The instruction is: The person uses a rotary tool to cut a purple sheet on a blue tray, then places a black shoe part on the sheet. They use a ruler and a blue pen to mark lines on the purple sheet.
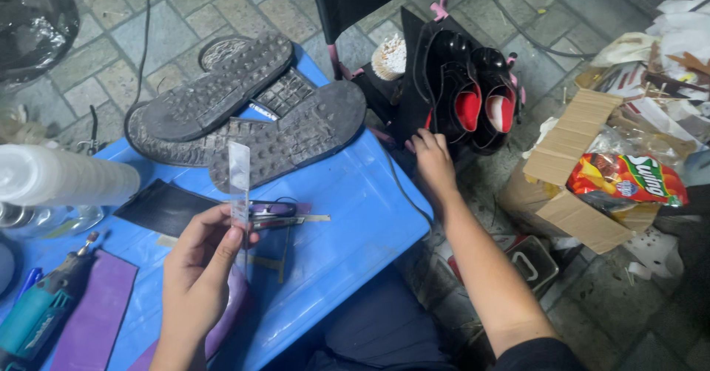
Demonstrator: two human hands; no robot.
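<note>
My left hand (198, 267) holds a clear plastic ruler (239, 186) upright over a blue plastic table (347, 216). My right hand (435, 165) reaches off the table's right edge and touches a black sheet beside a pair of glossy black shoes (473, 93) with red insoles. Several worn grey rubber soles (244, 105) lie heaped at the table's far side. A utility knife (277, 210) and a black rubber sheet (163, 207) lie just beyond the ruler.
A teal rotary tool (41, 308) and a purple sheet (96, 315) lie at the table's left front. A white roll (66, 175) lies at the left. A cardboard box (577, 164) with a snack bag (629, 179) stands right on the paved floor. Cables trail about.
</note>
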